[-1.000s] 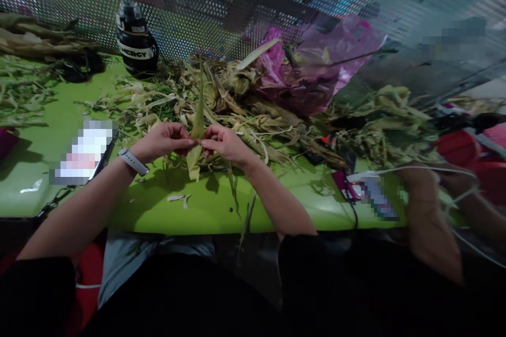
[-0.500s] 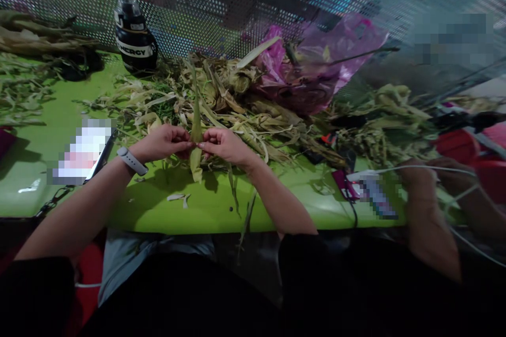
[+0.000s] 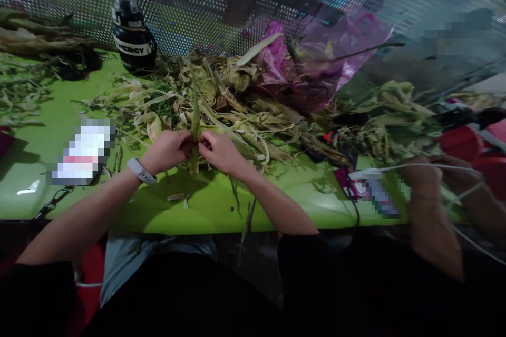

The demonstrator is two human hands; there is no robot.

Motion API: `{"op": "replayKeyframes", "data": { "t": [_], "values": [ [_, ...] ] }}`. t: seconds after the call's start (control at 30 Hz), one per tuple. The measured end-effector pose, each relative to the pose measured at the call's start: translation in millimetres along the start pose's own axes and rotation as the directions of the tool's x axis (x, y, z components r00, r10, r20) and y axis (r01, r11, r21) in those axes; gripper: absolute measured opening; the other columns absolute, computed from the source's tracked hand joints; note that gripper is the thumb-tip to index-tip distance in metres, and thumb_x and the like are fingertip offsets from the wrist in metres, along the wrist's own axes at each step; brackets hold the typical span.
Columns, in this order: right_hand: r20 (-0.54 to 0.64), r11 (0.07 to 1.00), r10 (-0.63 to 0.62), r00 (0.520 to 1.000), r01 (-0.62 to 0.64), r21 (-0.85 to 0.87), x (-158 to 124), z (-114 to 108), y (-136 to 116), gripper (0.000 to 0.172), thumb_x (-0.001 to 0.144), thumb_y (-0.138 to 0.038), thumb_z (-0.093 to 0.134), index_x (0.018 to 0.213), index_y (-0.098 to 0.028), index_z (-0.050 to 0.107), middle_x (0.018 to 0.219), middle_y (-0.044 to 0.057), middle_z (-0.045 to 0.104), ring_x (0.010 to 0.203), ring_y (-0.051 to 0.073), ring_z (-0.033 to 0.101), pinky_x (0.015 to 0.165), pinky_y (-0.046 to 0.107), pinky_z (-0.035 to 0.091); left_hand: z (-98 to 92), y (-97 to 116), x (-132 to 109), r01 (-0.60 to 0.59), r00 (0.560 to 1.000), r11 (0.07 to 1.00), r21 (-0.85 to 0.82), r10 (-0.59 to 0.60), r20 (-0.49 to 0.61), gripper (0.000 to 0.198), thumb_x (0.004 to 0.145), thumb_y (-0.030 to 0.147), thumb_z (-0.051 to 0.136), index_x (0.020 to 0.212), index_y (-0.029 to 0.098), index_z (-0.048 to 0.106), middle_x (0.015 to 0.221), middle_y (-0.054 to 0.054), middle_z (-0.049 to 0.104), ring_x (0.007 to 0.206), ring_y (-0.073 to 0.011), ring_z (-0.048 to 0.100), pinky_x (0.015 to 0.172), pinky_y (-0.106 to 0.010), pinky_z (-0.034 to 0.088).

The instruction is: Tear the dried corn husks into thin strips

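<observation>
A narrow green-yellow corn husk (image 3: 195, 116) stands upright between my hands, its pointed tip up and its lower end hanging above the green table (image 3: 158, 216). My left hand (image 3: 168, 150), below a pale watch, pinches it from the left side. From the right, my right hand (image 3: 219, 149) grips it with curled fingers at about the same height. The fingertips nearly meet and partly hide the husk's middle. Just behind lies a heap of dry husks and strips (image 3: 253, 110). Small pale scraps (image 3: 178, 198) lie in front of my hands.
A black bottle (image 3: 134, 45) stands at the back left, above a phone (image 3: 84, 151). A pink plastic bag (image 3: 308, 84) sits behind the heap, against a perforated metal panel (image 3: 221, 0). At right are another phone (image 3: 380, 196), a white cable and a co-worker's hands (image 3: 422, 174).
My hands have closed in tighter around the husk, with fingers more curled. The husk's lower part looks narrower and turned. My left wrist has shifted slightly right.
</observation>
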State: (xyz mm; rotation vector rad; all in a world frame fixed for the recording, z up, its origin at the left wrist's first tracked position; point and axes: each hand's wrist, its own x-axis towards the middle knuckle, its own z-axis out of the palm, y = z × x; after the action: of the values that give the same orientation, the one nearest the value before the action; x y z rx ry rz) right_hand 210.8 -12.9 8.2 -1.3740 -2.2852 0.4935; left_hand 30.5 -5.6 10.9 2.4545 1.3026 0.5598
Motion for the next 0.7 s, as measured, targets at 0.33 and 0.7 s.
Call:
{"op": "replayKeyframes", "data": {
  "t": [0.33,0.7],
  "values": [
    [-0.036,0.996,0.023,0.999,-0.026,-0.084,2,8,3,0.012,0.09,-0.022,0.042,0.086,-0.017,0.052,0.076,0.006,0.061,0.067,0.017,0.051,0.065,0.029,0.037,13.6,-4,0,0.034,0.998,0.999,0.003,-0.034,-0.061,0.017,0.088,0.022,0.045,0.084,0.015,0.059,0.069,-0.006,0.062,0.057,-0.015,0.053,0.055,-0.026,0.034],
    [0.034,0.995,-0.041,0.999,0.043,-0.089,4,0,8,0.014,0.091,-0.024,0.042,0.083,-0.017,0.051,0.076,0.005,0.059,0.068,0.017,0.049,0.066,0.028,0.034,4.8,-10,3,-0.034,0.999,0.996,-0.087,0.035,0.018,0.013,0.085,0.023,0.047,0.081,0.016,0.058,0.068,-0.004,0.06,0.057,-0.0149,0.051,0.056,-0.026,0.035]
  ]
}}
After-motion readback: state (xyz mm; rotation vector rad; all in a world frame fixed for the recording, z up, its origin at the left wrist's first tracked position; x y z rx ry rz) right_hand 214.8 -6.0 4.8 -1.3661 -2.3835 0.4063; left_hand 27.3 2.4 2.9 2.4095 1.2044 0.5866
